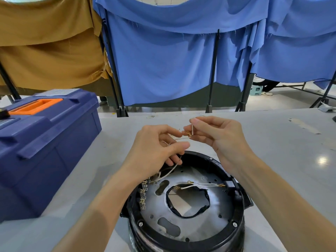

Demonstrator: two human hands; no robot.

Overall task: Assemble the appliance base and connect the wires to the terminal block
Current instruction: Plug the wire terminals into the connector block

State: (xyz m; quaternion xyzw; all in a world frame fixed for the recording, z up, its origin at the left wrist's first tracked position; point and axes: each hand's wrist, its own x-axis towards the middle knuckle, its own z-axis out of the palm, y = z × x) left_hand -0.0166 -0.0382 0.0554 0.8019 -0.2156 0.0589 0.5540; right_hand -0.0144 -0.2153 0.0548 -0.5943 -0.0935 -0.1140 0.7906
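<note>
Appliance base (214, 224), one, open face up on table (272, 142) below hands. Left hand (156, 142), right hand (216, 135) both pinch white wire (178, 138); held stretch runs left-right. Two more wires (201, 185) lie across base.

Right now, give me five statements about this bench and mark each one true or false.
1. The left hand and right hand pinch the held wires above the appliance base. True.
2. The toolbox stands open. False: its lid is shut.
3. Two loose wires with brass terminals lie on the metal plate inside the appliance base. True.
4. The toolbox is on the person's right. False: it stands to the left of the appliance base.
5. The curtain straight ahead is red. False: it is blue.
</note>
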